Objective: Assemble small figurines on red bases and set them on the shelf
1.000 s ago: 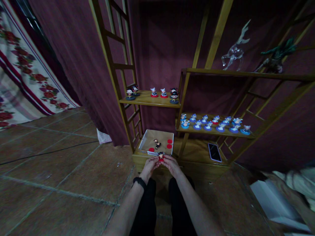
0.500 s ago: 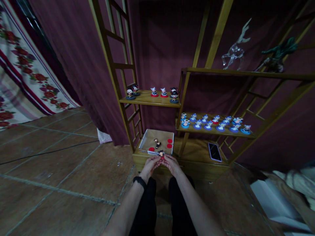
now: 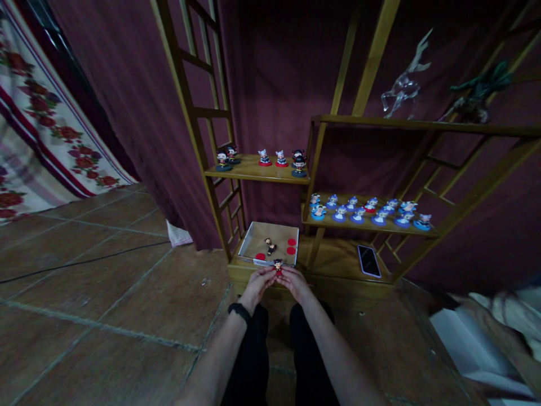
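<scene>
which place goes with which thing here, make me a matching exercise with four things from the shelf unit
Things
1. phone
2. glass deer
3. nearest red-based figure
4. blue-based figures

Places
a. held between the left hand and the right hand
b. on the top shelf, right side
c. flat on the bottom board, right of the box
d. in rows on the middle shelf, right side

Pairs: 1-c, 2-b, 3-a, 4-d
</scene>
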Motion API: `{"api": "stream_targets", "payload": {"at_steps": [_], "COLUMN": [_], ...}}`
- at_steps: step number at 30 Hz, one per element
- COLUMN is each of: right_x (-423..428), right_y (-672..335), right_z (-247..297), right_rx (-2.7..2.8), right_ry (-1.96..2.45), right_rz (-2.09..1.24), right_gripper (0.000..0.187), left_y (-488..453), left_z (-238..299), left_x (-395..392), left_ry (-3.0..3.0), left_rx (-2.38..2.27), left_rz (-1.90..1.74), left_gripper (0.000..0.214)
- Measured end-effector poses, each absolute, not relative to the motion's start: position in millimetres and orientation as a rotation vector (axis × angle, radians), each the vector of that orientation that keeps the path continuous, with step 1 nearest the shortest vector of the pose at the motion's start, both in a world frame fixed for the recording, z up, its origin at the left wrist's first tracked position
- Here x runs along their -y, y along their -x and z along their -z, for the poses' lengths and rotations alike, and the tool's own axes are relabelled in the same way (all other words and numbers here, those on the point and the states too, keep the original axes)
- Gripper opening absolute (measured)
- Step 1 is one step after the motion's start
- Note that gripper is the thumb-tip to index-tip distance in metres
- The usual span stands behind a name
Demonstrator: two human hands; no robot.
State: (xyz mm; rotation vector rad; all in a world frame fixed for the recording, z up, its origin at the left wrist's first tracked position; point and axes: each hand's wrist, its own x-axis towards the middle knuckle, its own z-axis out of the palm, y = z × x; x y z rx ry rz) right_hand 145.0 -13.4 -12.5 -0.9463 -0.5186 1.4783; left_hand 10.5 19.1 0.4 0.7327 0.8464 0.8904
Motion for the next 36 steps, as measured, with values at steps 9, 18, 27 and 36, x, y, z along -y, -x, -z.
{"api": "stream_targets", "payload": {"at_steps": [9,18,27,36], "right_x": [16.8,19.8,20.3,20.0], "right_y": [-143.3,-142.1,-142.3,-143.9], "right_z": [7.0,1.4,-0.8,1.1], "right_rx": [0.55,0.601,0.618,0.67], "right_ry": [0.951,1.012,1.087,1.038], "right_rz": [-1.476,-1.425,-1.382,-1.357], "right_gripper": [0.028,0.031,0.043,0.042], "left_y": [-11.5,-11.3,-10.7,-10.1], "left_z": [-1.3,0.1,4.2,5.8], "left_x": [-18.1,-20.1,-22.8,-23.6], "left_ry": [-0.756,-0.797,-0.812,-0.824], "left_rx": [-0.852,-0.886,-0.881,-0.875], "left_rz": [-0.906,-0.875,-0.902,-0.924], "left_gripper": [0.03,0.032,0.031,0.031]}}
